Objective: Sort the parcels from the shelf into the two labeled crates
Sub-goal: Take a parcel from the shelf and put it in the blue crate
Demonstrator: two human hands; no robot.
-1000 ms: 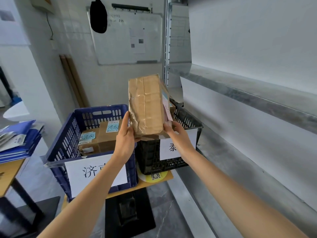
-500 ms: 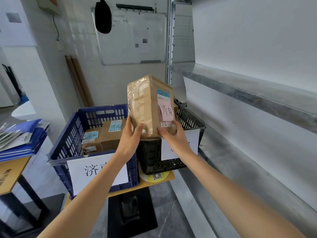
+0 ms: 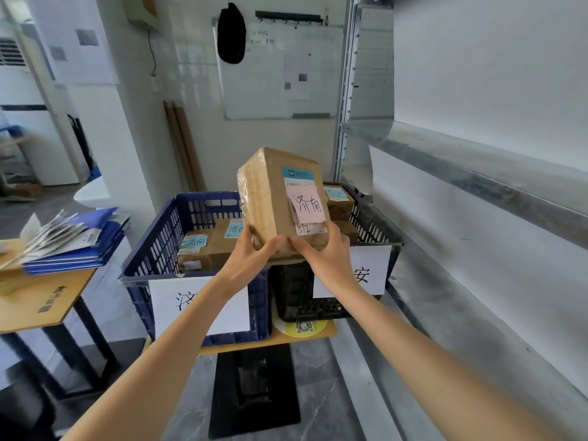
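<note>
Above the blue crate (image 3: pixel 149 246) and black crate (image 3: pixel 296 297), an upright cardboard parcel (image 3: pixel 270 202).
Left hand (image 3: pixel 251 256) at 7 o'clock, right hand (image 3: pixel 327 256) at 5 o'clock, both gripping its bottom.

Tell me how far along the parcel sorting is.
Done: parcels lie in the blue crate and the black crate. In hand: left hand and right hand grip a brown parcel, its pink note reading 济南. Left: drop it, probably into the blue crate, whose sign starts with 济. The visible shelf shows no parcels; more may sit out of view.
</note>
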